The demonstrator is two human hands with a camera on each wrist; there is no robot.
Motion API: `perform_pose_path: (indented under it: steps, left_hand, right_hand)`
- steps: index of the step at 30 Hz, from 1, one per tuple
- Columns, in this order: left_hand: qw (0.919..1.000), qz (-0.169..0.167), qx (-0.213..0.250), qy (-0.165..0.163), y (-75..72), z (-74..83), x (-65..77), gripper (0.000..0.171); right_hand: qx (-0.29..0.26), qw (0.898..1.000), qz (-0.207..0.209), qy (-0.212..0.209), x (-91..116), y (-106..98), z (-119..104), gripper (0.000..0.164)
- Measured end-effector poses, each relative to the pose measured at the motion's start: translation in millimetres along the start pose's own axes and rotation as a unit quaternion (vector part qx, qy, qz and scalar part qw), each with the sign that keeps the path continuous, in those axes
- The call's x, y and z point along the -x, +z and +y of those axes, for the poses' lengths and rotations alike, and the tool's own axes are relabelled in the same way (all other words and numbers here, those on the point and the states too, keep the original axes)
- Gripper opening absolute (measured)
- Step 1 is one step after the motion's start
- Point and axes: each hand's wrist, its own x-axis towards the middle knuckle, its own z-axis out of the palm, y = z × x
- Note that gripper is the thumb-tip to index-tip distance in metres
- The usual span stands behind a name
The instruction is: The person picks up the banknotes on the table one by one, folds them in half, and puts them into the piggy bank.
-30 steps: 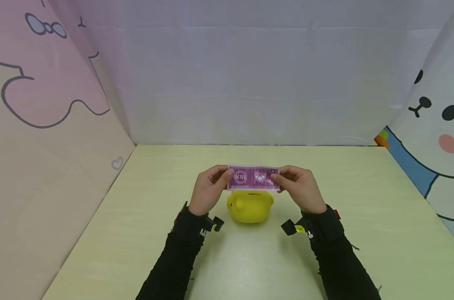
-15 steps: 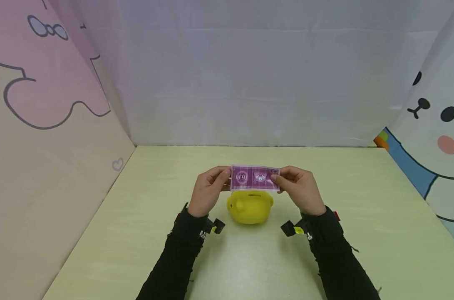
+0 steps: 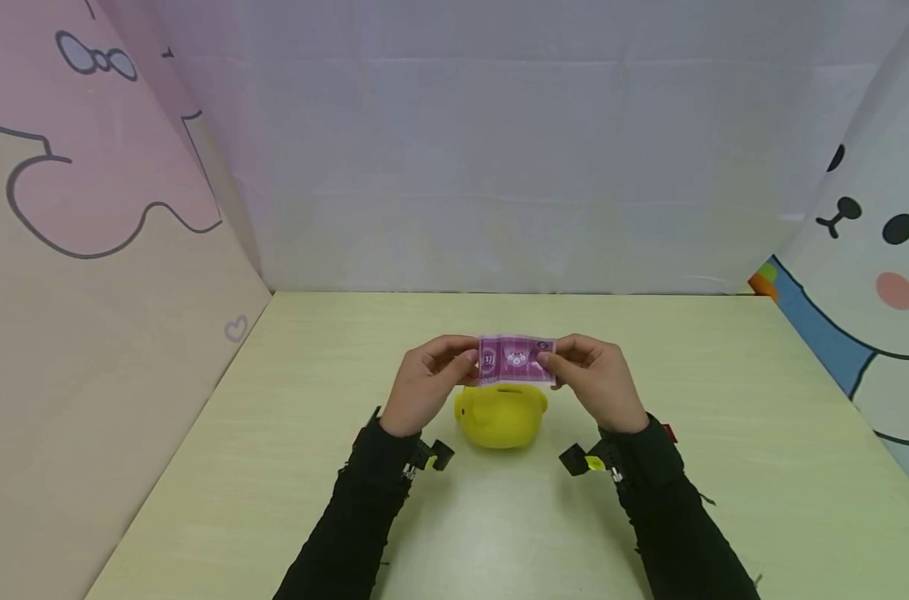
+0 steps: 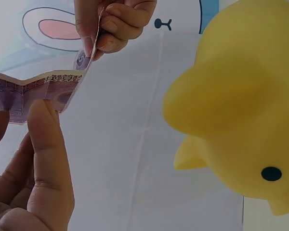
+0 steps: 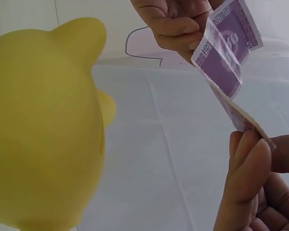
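Note:
A purple paper banknote (image 3: 516, 358) with a cartoon animal face is stretched between both hands, above the far side of a yellow piggy bank (image 3: 501, 417). My left hand (image 3: 427, 383) pinches its left end between thumb and fingers. At the other end my right hand (image 3: 600, 379) pinches the note's right edge. In the right wrist view the banknote (image 5: 224, 53) bends, its far part folded at an angle near the left hand (image 5: 176, 24). The slot on the bank's top shows as a dark line just below the note in the head view.
A pale wooden table (image 3: 274, 467) lies under everything. White cloth (image 3: 499, 167) hangs behind it, with cartoon-printed panels at the left (image 3: 109, 333) and right (image 3: 874, 250). The piggy bank stands between the forearms.
My left hand has moved a little to the right, toward the right hand. The banknote's left part now folds back, so less of its face shows. The piggy bank has stayed in place.

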Motion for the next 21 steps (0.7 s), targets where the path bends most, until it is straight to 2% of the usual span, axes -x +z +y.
perform_pose_path:
  steps: [7, 21]
  left_hand:
    - [0.9992, -0.039, 0.000, -0.008, 3.1, -2.1, -0.9, 0.035]
    - [0.9966, -0.066, 0.008, -0.049, 10.5, -4.2, -1.2, 0.046]
  right_hand:
    - [0.005, 1.000, -0.002, 0.016, 0, 3, 0, 0.024]
    - [-0.002, 1.000, -0.015, 0.005, 1, 9, -1, 0.022]
